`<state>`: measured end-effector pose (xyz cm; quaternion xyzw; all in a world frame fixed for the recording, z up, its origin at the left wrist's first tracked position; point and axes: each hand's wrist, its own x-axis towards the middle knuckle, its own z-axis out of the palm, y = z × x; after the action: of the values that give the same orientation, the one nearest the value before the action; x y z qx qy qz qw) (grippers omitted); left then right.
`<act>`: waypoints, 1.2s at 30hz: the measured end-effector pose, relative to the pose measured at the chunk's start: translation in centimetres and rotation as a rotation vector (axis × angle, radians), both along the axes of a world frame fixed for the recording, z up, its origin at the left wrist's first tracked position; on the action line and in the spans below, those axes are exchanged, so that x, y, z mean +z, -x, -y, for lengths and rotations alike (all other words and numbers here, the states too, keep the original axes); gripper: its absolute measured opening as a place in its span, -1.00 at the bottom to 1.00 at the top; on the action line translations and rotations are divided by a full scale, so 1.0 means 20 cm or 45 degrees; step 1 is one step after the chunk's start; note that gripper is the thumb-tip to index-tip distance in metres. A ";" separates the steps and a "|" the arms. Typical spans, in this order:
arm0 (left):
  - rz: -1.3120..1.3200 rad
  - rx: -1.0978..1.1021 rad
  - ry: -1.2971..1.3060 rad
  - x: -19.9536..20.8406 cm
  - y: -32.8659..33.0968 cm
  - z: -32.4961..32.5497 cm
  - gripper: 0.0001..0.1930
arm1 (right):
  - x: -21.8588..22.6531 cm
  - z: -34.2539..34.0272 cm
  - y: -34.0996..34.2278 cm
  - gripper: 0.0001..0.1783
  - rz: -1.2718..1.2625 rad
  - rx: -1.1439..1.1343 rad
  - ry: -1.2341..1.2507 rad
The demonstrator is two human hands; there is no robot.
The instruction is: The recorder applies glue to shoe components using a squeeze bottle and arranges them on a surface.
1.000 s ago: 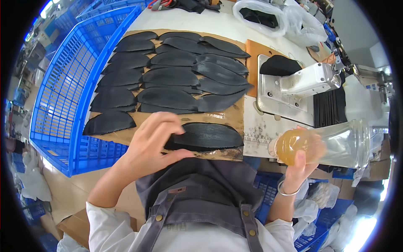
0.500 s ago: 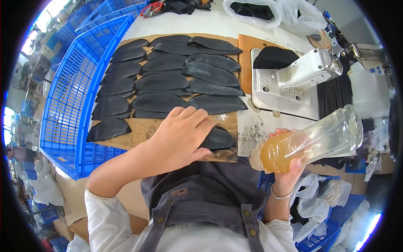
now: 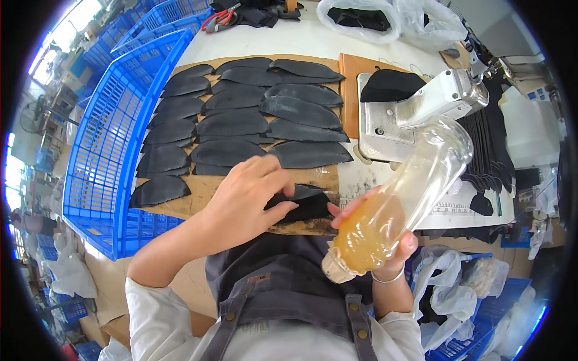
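My left hand [image 3: 250,189] is at the front of a brown board [image 3: 205,183], thumb and fingers closed on a curved black fabric piece [image 3: 304,207]. My palm and fingers hide part of that piece. In my right hand [image 3: 394,259] is a clear plastic bottle [image 3: 397,204] of yellowish liquid, tilted so that its wrapped, beige mouth end points down toward me. The liquid has gathered at that lower end, just right of the fabric piece. Several similar black pieces [image 3: 232,125] lie in overlapping columns on the board beyond my left hand.
Left of the board stands a blue plastic crate [image 3: 99,144]. A white metal machine [image 3: 436,99] with a black piece on its base is at the right. Red-handled scissors [image 3: 218,19] and plastic bags [image 3: 361,21] lie at the back. Black strips [image 3: 490,144] hang beyond the bottle.
My right hand has brought the bottle left and nearer to me, tipping it more steeply. My left hand has shifted slightly left, and the front fabric piece now looks raised or folded.
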<state>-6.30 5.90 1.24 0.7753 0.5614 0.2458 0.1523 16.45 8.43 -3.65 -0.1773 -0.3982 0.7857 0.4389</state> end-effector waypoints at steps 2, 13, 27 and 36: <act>0.081 -0.045 0.102 -0.01 0.02 0.02 -0.84 | 0.00 -0.01 0.04 -0.12 0.015 0.020 0.007; 0.419 0.655 -0.448 0.15 0.11 -0.05 -0.87 | -0.02 -0.03 -0.03 -0.14 0.011 0.026 -0.033; -0.193 0.063 -0.035 -0.17 -0.14 -0.31 -0.88 | -0.02 0.01 -0.20 -0.14 -0.092 -0.243 -0.082; -0.146 0.207 -0.027 -0.01 -0.03 -0.28 -0.64 | -0.02 0.05 -0.22 -0.14 -0.165 -0.251 0.054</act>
<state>-5.68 11.55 1.00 0.7415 0.6278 0.2186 0.0910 20.94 7.40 -4.12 -0.1737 -0.3329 0.7567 0.5351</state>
